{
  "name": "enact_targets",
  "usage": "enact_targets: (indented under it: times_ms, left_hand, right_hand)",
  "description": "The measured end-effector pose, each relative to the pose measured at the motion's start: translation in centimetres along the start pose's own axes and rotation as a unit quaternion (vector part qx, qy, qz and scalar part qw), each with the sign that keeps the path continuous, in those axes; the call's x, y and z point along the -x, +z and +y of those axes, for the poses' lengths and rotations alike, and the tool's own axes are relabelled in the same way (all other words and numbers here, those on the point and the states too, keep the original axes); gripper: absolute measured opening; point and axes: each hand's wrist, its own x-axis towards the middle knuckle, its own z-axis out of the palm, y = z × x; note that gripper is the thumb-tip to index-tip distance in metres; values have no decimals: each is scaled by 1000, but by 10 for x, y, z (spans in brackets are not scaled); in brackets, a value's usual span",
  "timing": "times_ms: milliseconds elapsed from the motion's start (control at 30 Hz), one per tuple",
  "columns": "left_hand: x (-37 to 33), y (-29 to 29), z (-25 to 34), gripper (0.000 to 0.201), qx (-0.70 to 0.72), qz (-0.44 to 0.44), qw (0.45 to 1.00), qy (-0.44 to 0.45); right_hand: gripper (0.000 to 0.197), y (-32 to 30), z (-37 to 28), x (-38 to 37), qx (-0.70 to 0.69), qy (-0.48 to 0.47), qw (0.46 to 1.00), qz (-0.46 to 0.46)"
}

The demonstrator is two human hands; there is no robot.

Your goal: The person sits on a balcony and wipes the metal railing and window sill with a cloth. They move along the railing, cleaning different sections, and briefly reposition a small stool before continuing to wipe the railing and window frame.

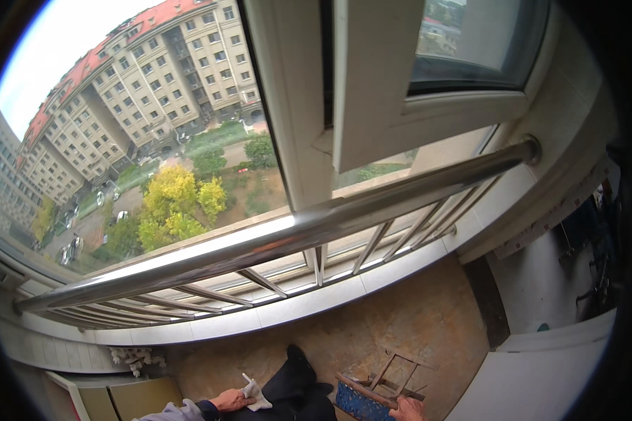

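Observation:
My left hand (230,401) is closed around a crumpled white cloth (260,402); whether it is fabric or paper I cannot tell. A thin pale end sticks up from it. My right hand (407,409) grips the edge of a small folding stool (361,401) with a blue patterned seat and brown legs. The stool is tilted, its legs (390,372) pointing away from me over the floor. My dark-clothed leg and dark shoe (298,361) lie between the two hands.
A shiny metal railing (295,231) crosses in front of a large window. One window sash (372,84) stands swung inward above it. A yellowish cabinet (144,401) is at the lower left, a white panel (541,379) at the lower right. The floor (428,309) is brown and mottled.

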Motion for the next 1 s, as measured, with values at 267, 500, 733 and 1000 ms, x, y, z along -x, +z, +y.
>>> enact_targets:
  times_ms: [267, 500, 733, 1000]
  left_hand:
    - [-26, 6, -16, 41, -90, 5, 995, 51]
    - [-36, -24, 7, 60, 123, 73, 989, -30]
    - [-43, -33, 43, 58, 135, 110, 983, -54]
    - [-72, -10, 102, 57, 194, 186, 954, -132]
  right_hand:
    - [40, -2, 18, 14, 61, -113, 979, 156]
    - [49, 14, 90, -1, -250, 41, 963, 90]
    - [45, -22, 132, 20, 164, -28, 979, 115]
    - [36, -142, 145, -7, 92, -29, 995, -7]
